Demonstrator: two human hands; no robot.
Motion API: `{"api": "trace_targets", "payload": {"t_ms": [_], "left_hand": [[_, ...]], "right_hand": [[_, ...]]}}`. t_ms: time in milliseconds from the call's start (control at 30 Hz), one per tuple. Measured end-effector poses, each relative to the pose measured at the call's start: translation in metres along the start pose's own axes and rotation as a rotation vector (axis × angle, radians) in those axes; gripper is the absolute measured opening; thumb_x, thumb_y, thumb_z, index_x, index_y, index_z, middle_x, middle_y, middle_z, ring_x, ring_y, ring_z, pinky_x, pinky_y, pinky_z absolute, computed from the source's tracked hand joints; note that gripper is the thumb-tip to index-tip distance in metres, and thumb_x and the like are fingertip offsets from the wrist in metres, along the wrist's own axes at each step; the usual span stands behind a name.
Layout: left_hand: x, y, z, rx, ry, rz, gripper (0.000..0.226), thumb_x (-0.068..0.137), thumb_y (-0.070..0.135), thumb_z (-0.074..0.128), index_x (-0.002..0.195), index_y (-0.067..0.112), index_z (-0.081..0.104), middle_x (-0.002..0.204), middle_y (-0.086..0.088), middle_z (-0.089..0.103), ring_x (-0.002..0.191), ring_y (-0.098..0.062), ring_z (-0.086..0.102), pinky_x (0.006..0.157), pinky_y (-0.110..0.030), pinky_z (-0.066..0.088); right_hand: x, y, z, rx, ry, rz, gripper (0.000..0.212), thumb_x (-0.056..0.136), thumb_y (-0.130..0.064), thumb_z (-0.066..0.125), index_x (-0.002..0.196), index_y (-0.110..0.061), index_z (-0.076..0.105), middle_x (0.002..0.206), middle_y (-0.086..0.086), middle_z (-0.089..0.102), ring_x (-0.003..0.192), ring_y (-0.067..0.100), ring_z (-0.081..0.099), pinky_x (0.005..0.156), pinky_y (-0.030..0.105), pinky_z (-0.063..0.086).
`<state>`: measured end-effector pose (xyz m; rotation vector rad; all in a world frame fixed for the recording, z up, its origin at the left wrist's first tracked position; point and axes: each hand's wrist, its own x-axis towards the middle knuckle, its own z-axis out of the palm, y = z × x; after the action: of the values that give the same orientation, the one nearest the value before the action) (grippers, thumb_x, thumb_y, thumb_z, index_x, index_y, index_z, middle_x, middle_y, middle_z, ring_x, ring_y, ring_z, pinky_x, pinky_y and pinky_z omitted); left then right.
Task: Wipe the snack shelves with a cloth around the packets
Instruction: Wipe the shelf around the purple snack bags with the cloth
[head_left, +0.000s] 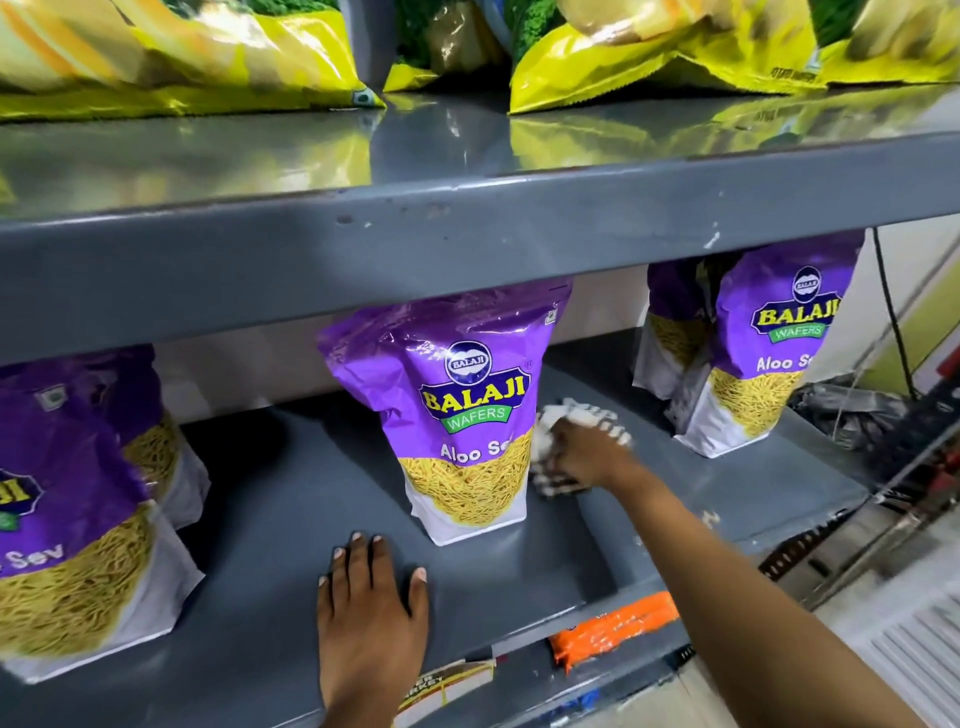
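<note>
On the grey lower shelf (587, 540) stand purple Aloo Sev packets: one in the middle (457, 415), one at the right (769, 353) and one at the left (67, 519). My right hand (582, 457) presses a white cloth with dark stripes (566, 421) onto the shelf just right of the middle packet, touching its side. The cloth is blurred. In front of the middle packet my left hand (371, 608) lies flat on the shelf, fingers spread, holding nothing.
The grey upper shelf (467, 218) carries yellow-green packets (665, 57) and overhangs the lower one. Below the lower shelf's front edge show an orange packet (613, 631) and a box. A black cable (891, 317) hangs at the right, beside clutter.
</note>
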<state>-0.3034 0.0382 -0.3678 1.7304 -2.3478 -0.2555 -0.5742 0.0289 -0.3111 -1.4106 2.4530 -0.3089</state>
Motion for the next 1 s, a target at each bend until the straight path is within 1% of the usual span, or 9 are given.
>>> {"api": "trace_targets", "payload": {"t_ms": [100, 233, 333, 433, 700, 800, 867, 933, 1000], "left_hand": [[0.0, 0.0, 0.001, 0.003, -0.003, -0.004, 0.063, 0.077, 0.043, 0.034, 0.108, -0.003, 0.062, 0.115, -0.026, 0.062, 0.106, -0.045, 0.057, 0.085, -0.058, 0.044], [0.001, 0.001, 0.002, 0.002, 0.0, -0.002, 0.063, 0.075, 0.042, 0.035, 0.107, -0.005, 0.062, 0.113, -0.027, 0.062, 0.102, -0.046, 0.058, 0.082, -0.06, 0.044], [0.002, 0.001, 0.005, -0.007, 0.013, -0.002, 0.064, 0.074, 0.043, 0.035, 0.107, -0.005, 0.062, 0.114, -0.027, 0.062, 0.103, -0.046, 0.058, 0.083, -0.06, 0.044], [0.002, 0.001, 0.005, -0.011, 0.034, 0.003, 0.064, 0.075, 0.043, 0.035, 0.107, -0.005, 0.062, 0.114, -0.027, 0.061, 0.104, -0.047, 0.057, 0.084, -0.061, 0.043], [-0.001, 0.0, 0.005, -0.035, 0.06, 0.01, 0.066, 0.074, 0.045, 0.034, 0.11, -0.004, 0.06, 0.118, -0.028, 0.059, 0.108, -0.048, 0.053, 0.089, -0.06, 0.04], [-0.001, -0.001, 0.005, -0.025, 0.06, 0.026, 0.067, 0.075, 0.045, 0.033, 0.11, -0.006, 0.059, 0.118, -0.03, 0.058, 0.109, -0.049, 0.052, 0.089, -0.061, 0.039], [-0.001, -0.001, 0.005, -0.026, 0.069, 0.031, 0.067, 0.075, 0.045, 0.033, 0.11, -0.006, 0.058, 0.118, -0.031, 0.057, 0.108, -0.05, 0.051, 0.09, -0.061, 0.038], [-0.001, -0.001, 0.004, -0.038, 0.081, 0.032, 0.068, 0.074, 0.045, 0.033, 0.109, -0.007, 0.059, 0.118, -0.031, 0.057, 0.108, -0.051, 0.051, 0.09, -0.062, 0.038], [-0.003, 0.001, 0.005, -0.057, 0.094, 0.032, 0.068, 0.073, 0.045, 0.033, 0.108, -0.008, 0.059, 0.117, -0.033, 0.057, 0.107, -0.052, 0.051, 0.089, -0.062, 0.037]], "right_hand": [[-0.003, -0.004, 0.006, -0.021, -0.155, 0.056, 0.042, 0.089, -0.022, 0.042, 0.131, -0.02, 0.042, 0.135, 0.016, 0.051, 0.121, 0.035, 0.05, 0.101, 0.044, 0.043], [0.021, 0.009, -0.016, -0.044, 0.065, 0.131, 0.042, 0.088, -0.035, 0.041, 0.127, -0.025, 0.052, 0.135, 0.012, 0.053, 0.126, 0.034, 0.046, 0.107, 0.042, 0.036], [0.038, 0.007, -0.01, -0.011, -0.183, 0.019, 0.054, 0.086, -0.031, 0.05, 0.138, -0.026, 0.038, 0.153, 0.009, 0.028, 0.141, 0.035, 0.021, 0.117, 0.044, 0.024], [0.039, 0.012, -0.001, 0.061, -0.194, 0.084, 0.066, 0.084, -0.038, 0.057, 0.142, -0.029, 0.029, 0.159, 0.002, 0.009, 0.146, 0.03, 0.0, 0.119, 0.05, 0.015], [-0.001, 0.04, 0.003, 0.121, -0.095, 0.163, 0.07, 0.081, -0.042, 0.06, 0.14, -0.019, 0.029, 0.152, 0.002, 0.031, 0.144, 0.025, 0.017, 0.116, 0.044, 0.025], [-0.03, 0.05, 0.003, 0.105, -0.103, 0.166, 0.064, 0.085, -0.04, 0.055, 0.141, -0.021, 0.03, 0.154, 0.0, 0.026, 0.144, 0.024, 0.017, 0.117, 0.039, 0.022], [-0.048, 0.056, 0.003, 0.072, -0.191, 0.179, 0.061, 0.085, -0.039, 0.05, 0.14, -0.019, 0.033, 0.155, 0.004, 0.024, 0.145, 0.024, 0.016, 0.117, 0.035, 0.018], [-0.061, 0.053, -0.003, 0.155, -0.251, 0.186, 0.057, 0.078, -0.04, 0.051, 0.129, -0.014, 0.049, 0.147, 0.013, 0.038, 0.139, 0.028, 0.029, 0.112, 0.036, 0.028], [-0.068, 0.038, -0.007, 0.41, -0.137, 0.167, 0.029, 0.081, -0.028, 0.057, 0.103, -0.01, 0.065, 0.126, 0.017, 0.059, 0.127, 0.034, 0.047, 0.101, 0.037, 0.039]]}}
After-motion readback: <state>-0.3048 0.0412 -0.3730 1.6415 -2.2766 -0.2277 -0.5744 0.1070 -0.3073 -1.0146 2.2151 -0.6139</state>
